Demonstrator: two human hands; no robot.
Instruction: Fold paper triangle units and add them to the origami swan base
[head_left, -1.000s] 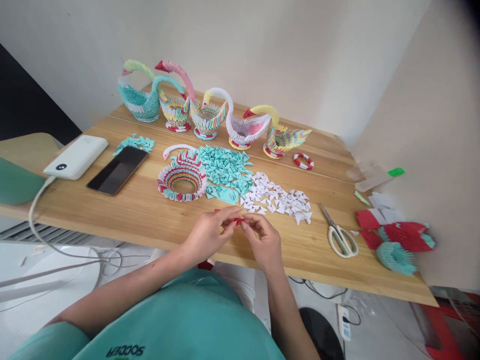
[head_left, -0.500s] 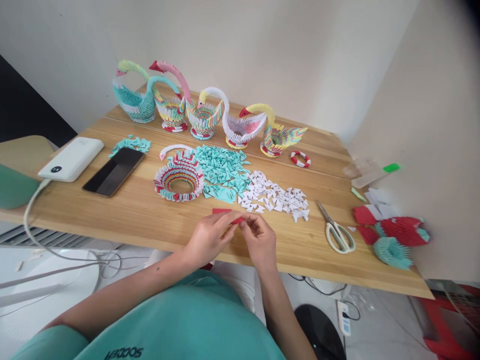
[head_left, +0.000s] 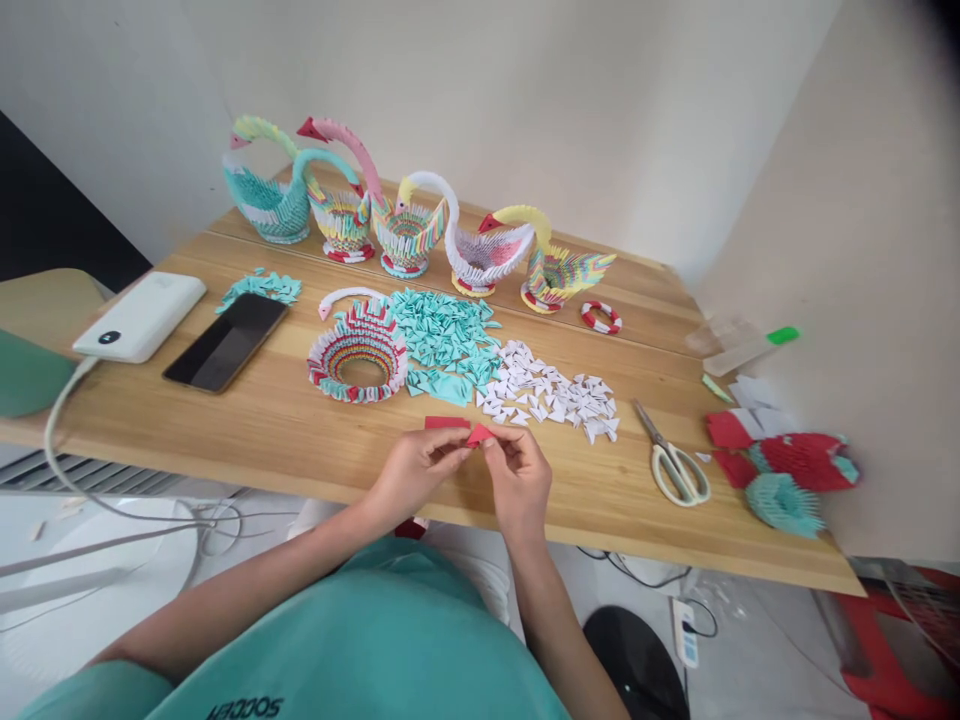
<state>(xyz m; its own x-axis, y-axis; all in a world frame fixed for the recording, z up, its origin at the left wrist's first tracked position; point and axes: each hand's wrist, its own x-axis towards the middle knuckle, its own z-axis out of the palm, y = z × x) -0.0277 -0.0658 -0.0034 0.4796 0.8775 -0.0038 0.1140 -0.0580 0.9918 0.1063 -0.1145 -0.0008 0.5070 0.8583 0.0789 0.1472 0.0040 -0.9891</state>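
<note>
Between my two hands is a small folded red paper piece point(head_left: 479, 435), its top coming to a point. My left hand point(head_left: 414, 466) pinches its left side with thumb and fingers. On its right side, my right hand point(head_left: 517, 476) pinches it too. Just beyond my left fingers, a flat red paper strip point(head_left: 447, 422) lies on the table. Farther back stand a round folded-paper basket point(head_left: 358, 355) in red, white and teal, a heap of teal paper triangles point(head_left: 446, 330) and a pile of white paper triangles point(head_left: 551, 392).
Several paper swans point(head_left: 409, 235) line the back of the wooden table point(head_left: 300, 440), with a red-and-white paper ring point(head_left: 601, 318) at their right. Scissors point(head_left: 671, 460) lie on the right. At left are a phone point(head_left: 226, 342) and a white power bank point(head_left: 141, 316) with a cable.
The red paper between my fingers now shows as a pointed, folded shape instead of a narrow strip. My left fingers have drawn back slightly, uncovering more of the red strip on the table.
</note>
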